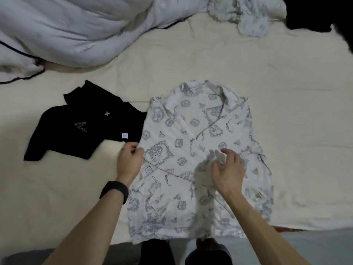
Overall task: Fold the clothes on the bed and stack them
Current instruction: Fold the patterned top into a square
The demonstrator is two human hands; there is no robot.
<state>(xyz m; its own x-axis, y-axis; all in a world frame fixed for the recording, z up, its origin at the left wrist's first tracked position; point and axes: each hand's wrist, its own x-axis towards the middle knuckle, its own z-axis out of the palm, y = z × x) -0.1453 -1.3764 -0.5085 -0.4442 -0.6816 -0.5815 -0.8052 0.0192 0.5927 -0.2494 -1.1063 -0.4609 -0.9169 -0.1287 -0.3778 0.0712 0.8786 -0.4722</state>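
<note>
A white shirt with a grey-blue print (183,134) lies spread on the cream bed sheet (286,115), collar away from me, sleeves folded across its front. My left hand (129,161), with a black band on the wrist, pinches the shirt's left edge. Over the shirt's middle right my right hand (227,169) hovers with fingers spread and loosely bent, blurred, holding nothing that I can make out. A black T-shirt with a small gold mark (86,123) lies roughly folded just left of the white shirt.
A pale grey duvet (72,29) is bunched at the back left. A fluffy white garment (248,14) and a dark garment (321,14) lie at the back right. The bed's near edge runs along the bottom, with my legs below it.
</note>
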